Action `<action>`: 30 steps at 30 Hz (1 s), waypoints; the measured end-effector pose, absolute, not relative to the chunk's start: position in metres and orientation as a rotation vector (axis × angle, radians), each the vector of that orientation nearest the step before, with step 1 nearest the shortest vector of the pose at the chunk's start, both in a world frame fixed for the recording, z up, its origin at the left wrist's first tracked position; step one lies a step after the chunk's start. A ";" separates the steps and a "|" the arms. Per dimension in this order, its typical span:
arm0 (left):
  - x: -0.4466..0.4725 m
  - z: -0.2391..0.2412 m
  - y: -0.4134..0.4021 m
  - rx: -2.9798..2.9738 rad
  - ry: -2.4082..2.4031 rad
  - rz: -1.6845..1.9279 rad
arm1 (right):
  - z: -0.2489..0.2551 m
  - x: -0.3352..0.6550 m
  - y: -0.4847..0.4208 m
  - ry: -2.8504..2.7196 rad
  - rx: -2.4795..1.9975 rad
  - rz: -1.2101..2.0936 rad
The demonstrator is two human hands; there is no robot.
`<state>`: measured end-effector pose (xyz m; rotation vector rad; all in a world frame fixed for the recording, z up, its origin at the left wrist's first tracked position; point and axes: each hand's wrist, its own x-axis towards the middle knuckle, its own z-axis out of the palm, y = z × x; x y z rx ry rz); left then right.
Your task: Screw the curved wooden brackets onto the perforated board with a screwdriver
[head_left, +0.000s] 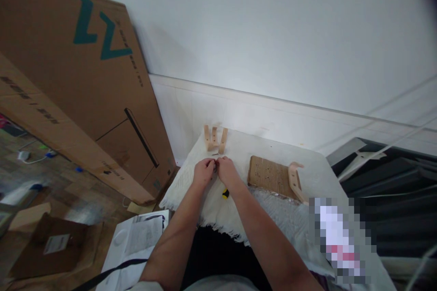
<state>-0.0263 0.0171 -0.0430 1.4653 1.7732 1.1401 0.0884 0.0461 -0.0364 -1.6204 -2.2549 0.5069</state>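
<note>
White, smooth wall [273, 45] closes the far side in the head view, with a ledge along its lower part. At left, a tall cardboard box [68, 68] with flat faces and green print stands against the wall. Cream woven cloth [184, 186] covers the table, its near edge fringed; its far edge runs close to the wall.

Left hand [204, 169] and right hand [227, 170] meet over the cloth, fingers bent and fingertips drawn together at a small dark part [215, 164]. The part is too small to identify; whether either hand grips it cannot be told.

Just beyond the fingertips lie three wood pieces [214, 138], pale, narrow and drilled. A yellow-and-black handle [226, 194] lies between the forearms, beside the right one. Well to the right rests a flat, rough brown slab [271, 175], roughly rectangular, with a curved wood bracket [294, 179] at its right end.

A strip of cloth separates right hand from slab. Lateral room is bounded by the box at left and dark folded fabric [396, 186] beyond the table's right edge.
</note>
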 end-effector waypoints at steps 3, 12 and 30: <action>-0.021 -0.035 0.015 1.527 1.775 1.131 | -0.024 0.099 0.037 -2.174 -1.601 0.497; 0.043 0.003 0.021 1.658 1.224 1.235 | 0.045 0.181 0.006 -1.853 -1.382 0.503; 0.232 0.009 0.065 2.023 1.059 0.986 | 0.037 0.372 0.012 -1.429 -1.510 0.617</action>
